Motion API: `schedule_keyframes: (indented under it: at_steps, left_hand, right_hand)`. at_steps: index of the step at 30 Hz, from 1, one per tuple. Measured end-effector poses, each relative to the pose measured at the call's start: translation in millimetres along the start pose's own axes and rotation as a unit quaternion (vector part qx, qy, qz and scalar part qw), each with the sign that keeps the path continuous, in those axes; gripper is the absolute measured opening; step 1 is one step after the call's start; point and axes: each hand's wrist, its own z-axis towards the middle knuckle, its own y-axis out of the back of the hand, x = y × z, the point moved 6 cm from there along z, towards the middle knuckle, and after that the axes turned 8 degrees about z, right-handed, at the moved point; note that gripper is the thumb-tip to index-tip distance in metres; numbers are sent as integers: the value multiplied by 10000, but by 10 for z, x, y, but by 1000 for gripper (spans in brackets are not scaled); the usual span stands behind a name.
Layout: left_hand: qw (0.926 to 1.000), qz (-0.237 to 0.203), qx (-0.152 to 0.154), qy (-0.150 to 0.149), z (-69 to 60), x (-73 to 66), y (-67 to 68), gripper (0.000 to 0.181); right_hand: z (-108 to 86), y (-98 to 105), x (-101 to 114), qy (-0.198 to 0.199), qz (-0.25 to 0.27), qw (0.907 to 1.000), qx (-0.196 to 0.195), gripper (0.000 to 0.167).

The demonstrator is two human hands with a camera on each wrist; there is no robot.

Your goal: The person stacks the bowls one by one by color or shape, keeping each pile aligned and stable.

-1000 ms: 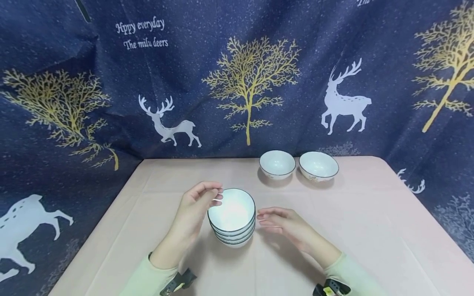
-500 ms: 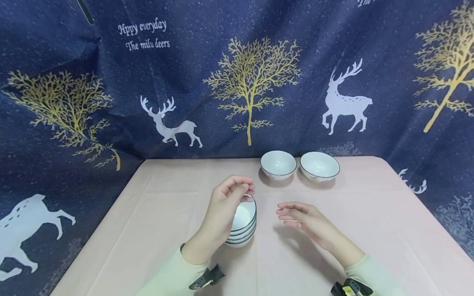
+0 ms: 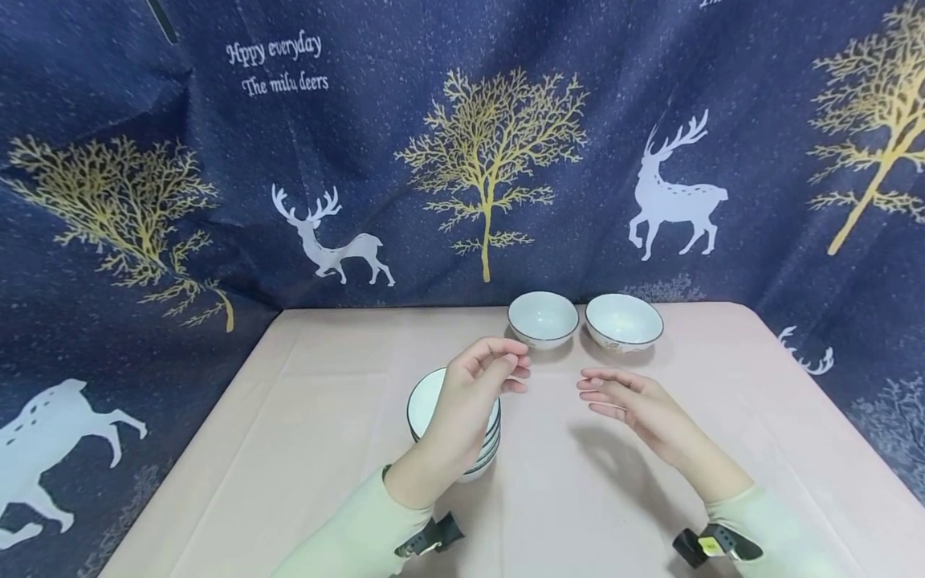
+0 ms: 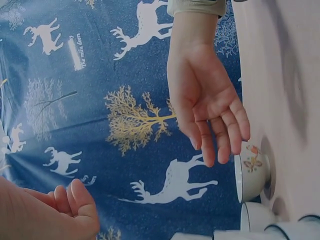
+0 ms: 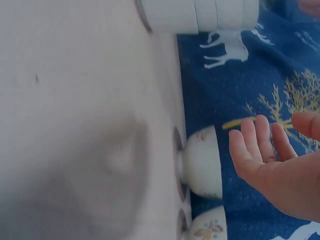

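Observation:
A stack of several white bowls (image 3: 426, 397) with dark rims stands near the middle of the table, partly hidden by my left hand (image 3: 470, 405). That hand hovers above the stack's right side, fingers loosely bent, holding nothing. My right hand (image 3: 643, 409) hangs in the air further right, its fingers relaxed and nothing in them. Two more white bowls stand side by side at the back: a left one (image 3: 543, 319) and a right one (image 3: 624, 323). In the right wrist view, the right hand (image 5: 280, 167) appears apart from the nearer back bowl (image 5: 202, 162).
A pale pink cloth covers the table (image 3: 289, 449). Behind it hangs a dark blue curtain (image 3: 433, 48) printed with deer and golden trees. Both forearms wear light green sleeves with black wrist straps.
Both hands have moved right and a little further back. The left hand has passed across the bowl stack, and the right hand has drawn away from its side. The bowls have stayed put.

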Motion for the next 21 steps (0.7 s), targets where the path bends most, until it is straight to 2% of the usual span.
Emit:
schedule_keyframes:
  at_steps: [7,12,17,21]
  left_hand:
    - [9996,-182,-105,213,62,28,-125,18]
    - [9989,-411,-65,211,126,49,-263,19]
    - [9965,-766,-226,230,189,133,-422,20]
    - [9955,-827,-436,138,235,203,-551,19]
  right_hand:
    - [31,190,116,220,125,9997,-7,29]
    - [54,294,205,400,374,9985,-25,19]
    - [86,392,264,496,592,9970,-77,19]
    - [109,487,297,617,747,9952,-124,21]
